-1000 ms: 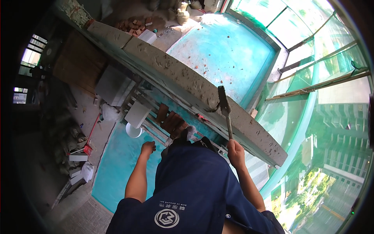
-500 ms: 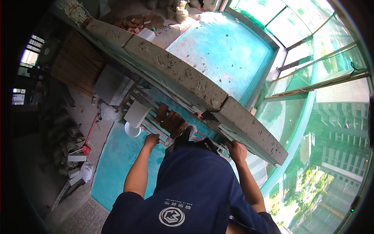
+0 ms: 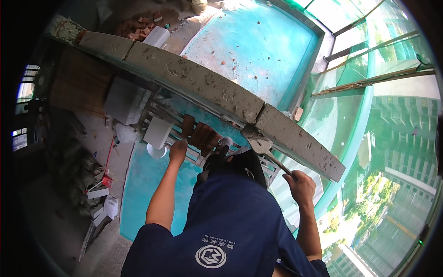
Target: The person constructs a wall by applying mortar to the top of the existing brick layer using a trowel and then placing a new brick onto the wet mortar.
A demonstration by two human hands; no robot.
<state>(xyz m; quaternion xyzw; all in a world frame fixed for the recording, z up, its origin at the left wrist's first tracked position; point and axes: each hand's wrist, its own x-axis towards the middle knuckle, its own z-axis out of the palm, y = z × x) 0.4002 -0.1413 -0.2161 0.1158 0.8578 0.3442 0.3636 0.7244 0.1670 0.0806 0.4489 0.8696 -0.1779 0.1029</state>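
Note:
My right hand [image 3: 301, 185] grips the thin handle of a trowel [image 3: 264, 147] low on the right of my body. Its pale metal blade reaches up toward the wall, and grey mortar [image 3: 251, 134] shows at the blade's far end, close to the wall's near side. My left hand [image 3: 178, 150] is curled into a fist, with nothing seen in it, beside a white block [image 3: 158, 133] and several red-brown bricks [image 3: 201, 136] below. The grey block wall [image 3: 198, 82] runs slantwise in front of me, with a joint between two blocks near the trowel.
Under the white block stands a white bucket [image 3: 157, 151], beside a slatted platform [image 3: 177, 134]. Grey blocks [image 3: 124, 101] are stacked at left. Beyond the wall lie broken red bricks [image 3: 138, 30] and a turquoise floor [image 3: 249, 46]. Green netting [image 3: 344, 111] and window framing line the right.
My right hand has moved right and down, and the trowel with mortar now shows clearly. My left hand has risen slightly. The view has shifted a little.

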